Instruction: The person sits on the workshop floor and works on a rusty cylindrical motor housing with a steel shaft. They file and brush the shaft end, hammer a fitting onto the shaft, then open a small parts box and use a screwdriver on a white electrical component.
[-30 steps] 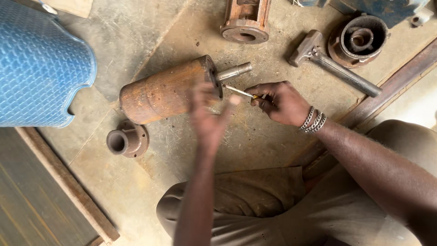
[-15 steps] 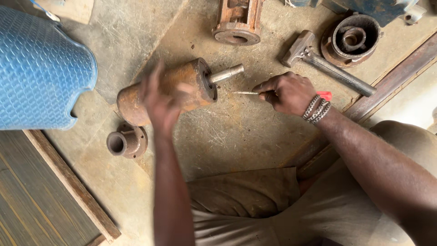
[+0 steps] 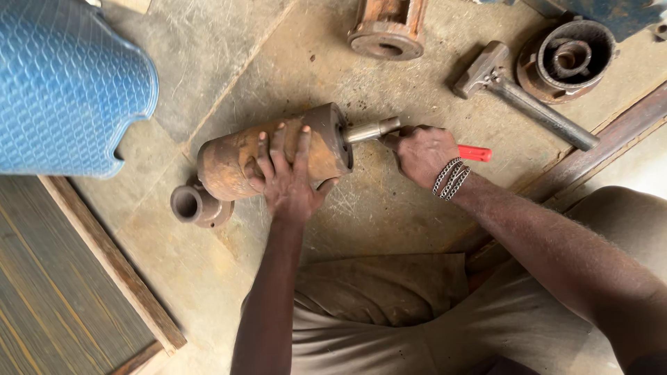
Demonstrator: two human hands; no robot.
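Centrally, just above mid-frame, a rusty cylindrical motor body (image 3: 278, 156) lay on its side on the concrete floor (image 3: 389, 208), its orange-brown shell pitted and its dark end plate carrying a smooth grey steel shaft (image 3: 373, 129) that pointed right. The left hand (image 3: 288, 177) lay over the shell with fingers spread, palm pressing down, thumb hooked round the lower edge. The right hand (image 3: 422, 153), wearing metal bead bracelets at the wrist, was closed on a red-handled tool (image 3: 475, 153) with its knuckles just beside the shaft tip; the tool's working end was hidden.

Touching the shell's lower left end sat a small rusted flanged fitting (image 3: 194, 205). Toward the top of the frame stood a rusty flanged housing (image 3: 388, 31); at upper right lay a grey metal hammer (image 3: 517, 94) beside a round ribbed casing (image 3: 566, 59). A blue textured plastic chair (image 3: 66, 87) filled the upper left, and a wooden plank (image 3: 111, 264) ran along the lower left. The floor was scuffed and scratched.

Half a second before, the left hand had only been reaching across the shell and the right had held a thin rod out from the shaft.
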